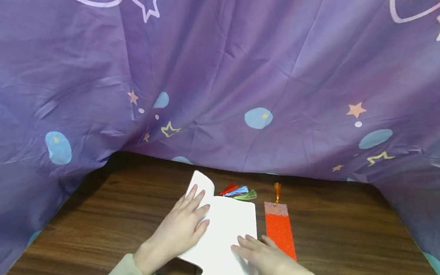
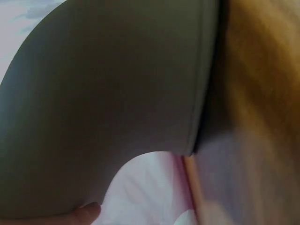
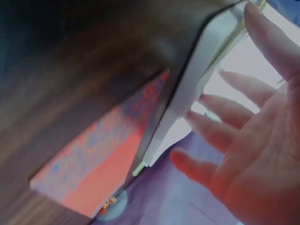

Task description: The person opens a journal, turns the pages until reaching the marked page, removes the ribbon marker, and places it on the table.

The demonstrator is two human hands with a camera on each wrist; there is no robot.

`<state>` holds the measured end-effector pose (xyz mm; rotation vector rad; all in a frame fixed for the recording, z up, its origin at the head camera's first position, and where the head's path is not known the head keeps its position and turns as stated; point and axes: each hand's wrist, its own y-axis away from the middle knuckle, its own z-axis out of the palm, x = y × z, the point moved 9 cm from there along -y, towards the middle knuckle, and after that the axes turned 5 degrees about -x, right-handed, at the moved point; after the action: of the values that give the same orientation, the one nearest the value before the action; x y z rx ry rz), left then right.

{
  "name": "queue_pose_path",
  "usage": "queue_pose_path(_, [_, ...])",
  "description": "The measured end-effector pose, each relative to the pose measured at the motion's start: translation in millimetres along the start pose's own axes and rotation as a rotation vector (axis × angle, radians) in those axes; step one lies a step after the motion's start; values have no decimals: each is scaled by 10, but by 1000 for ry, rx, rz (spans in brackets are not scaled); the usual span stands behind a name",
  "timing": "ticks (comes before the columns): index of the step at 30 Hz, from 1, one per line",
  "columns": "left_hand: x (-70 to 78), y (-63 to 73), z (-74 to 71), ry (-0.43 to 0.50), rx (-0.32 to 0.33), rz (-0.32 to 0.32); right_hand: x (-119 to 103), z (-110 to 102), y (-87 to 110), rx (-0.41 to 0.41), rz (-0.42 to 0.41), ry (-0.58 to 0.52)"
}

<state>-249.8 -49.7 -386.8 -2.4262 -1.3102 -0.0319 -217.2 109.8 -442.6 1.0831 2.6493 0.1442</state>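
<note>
A book (image 1: 232,226) lies spread at the near middle of the table (image 1: 333,235), its white pages facing up. Taking the middle of the book in the head view as the clock centre, the left hand (image 1: 180,228) is at 9 o'clock. Its fingers are straight and spread apart, resting on the left page, and the top of that page curls up at 11 o'clock. A large dark shape (image 2: 108,103) fills much of the left wrist view, with a fingertip at its 7 o'clock edge.

The right hand (image 1: 269,264) is at 4 o'clock, its fingers spread and slightly bent over the edge of the right page. It pinches nothing; whether the fingertips touch the paper I cannot tell. The thumb is near the book's 5 o'clock corner.

At 12 to 1 o'clock, 3 tassels, red, blue and green (image 1: 245,195), fan out just beyond the top edge of the book. A red bookmark (image 1: 279,230) lies on the table at 3 o'clock, apart from the book, its lower end near the right hand. It has a speckled band across the top and an orange tassel (image 1: 277,191) pointing to 12 o'clock.

Behind the table hangs a purple cloth (image 1: 218,67) printed with stars.
</note>
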Motion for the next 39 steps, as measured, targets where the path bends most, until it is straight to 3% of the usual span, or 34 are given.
queue_pose_path(5, [54, -19, 83, 38, 18, 14, -26, -61, 66, 51, -115, -11])
queue_pose_path(9, [53, -44, 100, 58, 23, 23, -97, -194, 123, 163, -281, 1])
queue_pose_path(12, [37, -47, 113, 62, 28, 31, -134, -259, 130, 240, -341, 10])
queue_pose_path(20, [11, -40, 142, 76, 5, 21, -55, -332, 80, 355, -168, -39])
queue_pose_path(24, [11, -35, 148, 78, 1, 21, 34, -305, 26, 280, -82, -196])
queue_pose_path(27, [24, -43, 139, 82, -5, 18, 101, -292, -3, 208, -45, -391])
queue_pose_path(29, [29, -52, 140, 85, -20, 10, 109, -293, -6, 199, -42, -448])
queue_pose_path(34, [20, -67, 151, 81, -57, -9, 40, -342, 15, 353, -26, -307])
queue_pose_path(39, [-11, -56, 135, 90, -60, -11, 4, -423, 31, 581, 94, -281])
